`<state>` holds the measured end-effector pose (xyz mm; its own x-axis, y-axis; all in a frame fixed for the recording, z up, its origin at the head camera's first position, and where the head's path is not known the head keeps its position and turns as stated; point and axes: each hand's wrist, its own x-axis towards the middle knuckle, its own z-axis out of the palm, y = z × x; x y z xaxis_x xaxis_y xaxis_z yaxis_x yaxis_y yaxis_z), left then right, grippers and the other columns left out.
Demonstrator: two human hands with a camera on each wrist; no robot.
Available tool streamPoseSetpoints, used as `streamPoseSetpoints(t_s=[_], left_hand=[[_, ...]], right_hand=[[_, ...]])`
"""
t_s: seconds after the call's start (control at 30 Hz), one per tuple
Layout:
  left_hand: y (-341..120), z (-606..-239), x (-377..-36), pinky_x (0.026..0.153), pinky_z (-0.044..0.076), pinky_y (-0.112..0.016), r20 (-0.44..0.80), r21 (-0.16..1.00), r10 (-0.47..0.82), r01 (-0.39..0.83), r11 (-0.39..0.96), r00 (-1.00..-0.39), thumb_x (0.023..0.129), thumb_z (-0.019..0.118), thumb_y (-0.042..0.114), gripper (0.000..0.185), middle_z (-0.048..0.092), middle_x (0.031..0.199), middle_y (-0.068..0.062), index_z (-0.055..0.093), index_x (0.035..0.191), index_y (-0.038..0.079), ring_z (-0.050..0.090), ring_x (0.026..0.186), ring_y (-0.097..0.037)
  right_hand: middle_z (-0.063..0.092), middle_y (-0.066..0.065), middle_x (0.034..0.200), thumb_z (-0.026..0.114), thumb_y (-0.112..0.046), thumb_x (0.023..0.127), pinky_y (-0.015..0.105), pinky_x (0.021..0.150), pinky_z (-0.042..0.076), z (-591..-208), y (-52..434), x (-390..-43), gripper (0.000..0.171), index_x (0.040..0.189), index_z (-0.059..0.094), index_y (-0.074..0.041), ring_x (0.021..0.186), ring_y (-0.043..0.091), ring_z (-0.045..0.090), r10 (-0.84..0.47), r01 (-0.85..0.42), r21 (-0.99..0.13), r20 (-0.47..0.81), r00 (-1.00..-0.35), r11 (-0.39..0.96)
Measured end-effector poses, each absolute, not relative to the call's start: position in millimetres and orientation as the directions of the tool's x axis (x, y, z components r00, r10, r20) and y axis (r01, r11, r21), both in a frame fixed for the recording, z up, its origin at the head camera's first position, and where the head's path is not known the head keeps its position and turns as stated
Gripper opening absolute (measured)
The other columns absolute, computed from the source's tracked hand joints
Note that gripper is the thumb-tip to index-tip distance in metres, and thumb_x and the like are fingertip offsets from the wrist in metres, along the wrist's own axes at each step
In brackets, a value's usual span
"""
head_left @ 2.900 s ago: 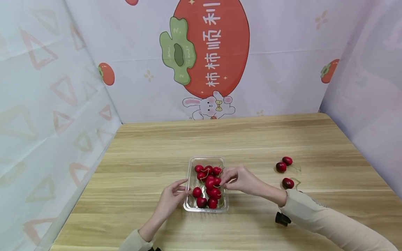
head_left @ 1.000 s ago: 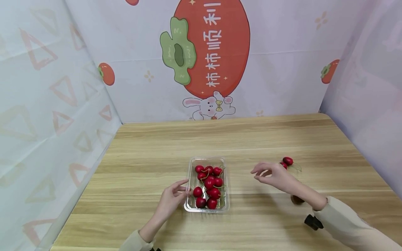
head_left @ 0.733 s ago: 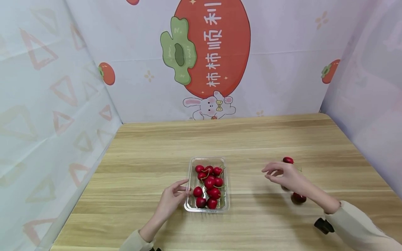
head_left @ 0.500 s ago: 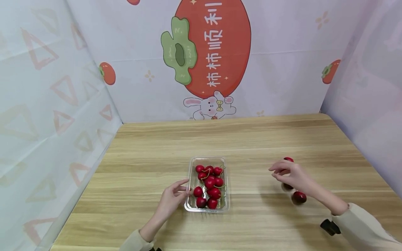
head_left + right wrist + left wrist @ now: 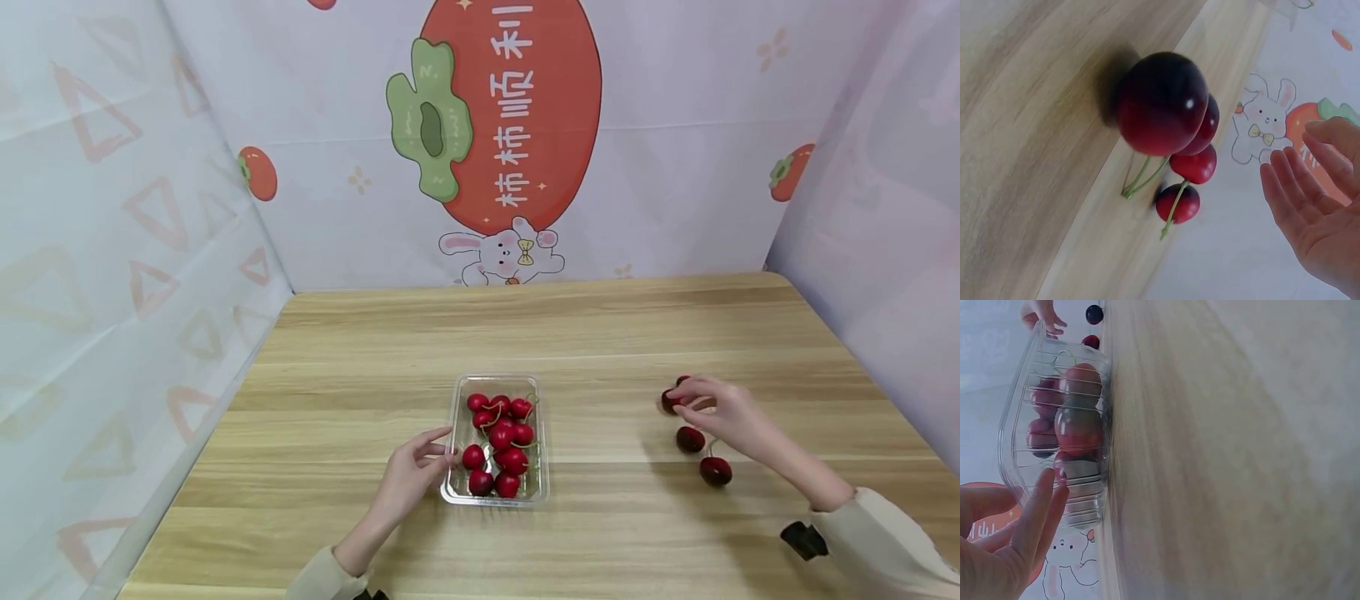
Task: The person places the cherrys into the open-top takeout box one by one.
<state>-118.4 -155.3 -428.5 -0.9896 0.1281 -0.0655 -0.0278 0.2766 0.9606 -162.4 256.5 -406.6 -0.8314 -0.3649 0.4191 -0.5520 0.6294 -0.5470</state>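
Observation:
Several red cherries (image 5: pixel 502 436) with stems lie in a clear plastic box (image 5: pixel 495 502). My left hand (image 5: pixel 411 475) is at the box's left side, its fairly straight fingers touching the wall and rim. In the left wrist view, fingertips (image 5: pixel 1048 481) rest against the ribbed wall. My right hand (image 5: pixel 723 410) hovers over loose cherries on the table, thumb and fingers apart with nothing between them. Nearest to its fingertips is a dark red cherry (image 5: pixel 669 402). Another cherry (image 5: pixel 683 380) is partly hidden behind that hand. Two joined dark cherries (image 5: pixel 716 472) lie nearer to me.
The wooden table (image 5: pixel 360 358) meets a patterned backdrop (image 5: pixel 337 225) at the back. Fabric walls rise at the left (image 5: pixel 112 292) and right (image 5: pixel 885 250). A black wrist-worn piece (image 5: pixel 804 540) hangs beside the right sleeve.
My right hand has moved from the box rightward to the loose cherries, its fingers empty on the way. The left hand and box have stayed in place.

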Motion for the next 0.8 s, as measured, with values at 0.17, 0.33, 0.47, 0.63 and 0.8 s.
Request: streamPoseSetpoints(t_s=[0.17, 0.33, 0.47, 0.63, 0.8], left_hand=[[-155.7, -429.1, -119.1, 0.064, 0.054, -0.026, -0.068, 0.959, 0.132, -0.028, 0.281, -0.989, 0.082, 0.058, 0.001, 0.040, 0.063, 0.093, -0.023, 0.049, 0.120, -0.006, 0.064, 0.080, -0.030], [-156.4, -429.8, -119.8, 0.064, 0.054, -0.029, -0.063, 0.955, 0.137, -0.020, 0.295, -0.989, 0.081, 0.058, 0.001, 0.040, 0.062, 0.093, -0.023, 0.049, 0.120, -0.006, 0.063, 0.079, -0.031], [-156.7, -430.0, -120.0, 0.064, 0.054, -0.030, -0.065, 0.956, 0.139, -0.022, 0.293, -0.988, 0.081, 0.058, 0.001, 0.040, 0.062, 0.093, -0.024, 0.049, 0.120, -0.006, 0.063, 0.079, -0.032], [-156.8, -429.2, -119.9, 0.065, 0.054, -0.029, -0.069, 0.958, 0.141, -0.026, 0.286, -0.988, 0.082, 0.058, 0.001, 0.041, 0.062, 0.094, -0.023, 0.048, 0.121, -0.006, 0.063, 0.080, -0.030], [-156.7, -428.5, -119.5, 0.064, 0.054, -0.028, -0.071, 0.960, 0.145, -0.028, 0.279, -0.987, 0.082, 0.058, 0.000, 0.041, 0.062, 0.095, -0.024, 0.047, 0.121, -0.006, 0.063, 0.080, -0.032]], right_hand=[[0.061, 0.013, 0.087, 0.066, 0.013, 0.065, 0.021, 0.053, 0.051, -407.2, 263.8, -163.9, 0.022, 0.082, 0.065, -0.001, 0.068, 0.001, 0.055, -0.358, -0.539, -0.496, 0.417, -0.836, 0.681], [0.061, 0.010, 0.087, 0.067, 0.009, 0.068, 0.021, 0.053, 0.051, -408.7, 271.4, -165.3, 0.020, 0.084, 0.065, -0.002, 0.070, 0.004, 0.056, -0.359, -0.519, -0.456, 0.394, -0.846, 0.723], [0.061, 0.010, 0.085, 0.068, 0.009, 0.066, 0.022, 0.053, 0.051, -411.2, 277.7, -167.7, 0.021, 0.084, 0.065, -0.001, 0.069, 0.011, 0.057, -0.359, -0.512, -0.433, 0.388, -0.849, 0.741], [0.061, 0.011, 0.085, 0.071, 0.008, 0.063, 0.026, 0.052, 0.052, -414.9, 285.1, -170.8, 0.023, 0.083, 0.064, -0.001, 0.068, 0.022, 0.058, -0.353, -0.513, -0.401, 0.409, -0.842, 0.759], [0.061, 0.014, 0.086, 0.072, 0.006, 0.062, 0.029, 0.054, 0.052, -419.7, 291.9, -173.0, 0.023, 0.082, 0.065, -0.002, 0.069, 0.025, 0.057, -0.343, -0.494, -0.388, 0.397, -0.852, 0.778]])
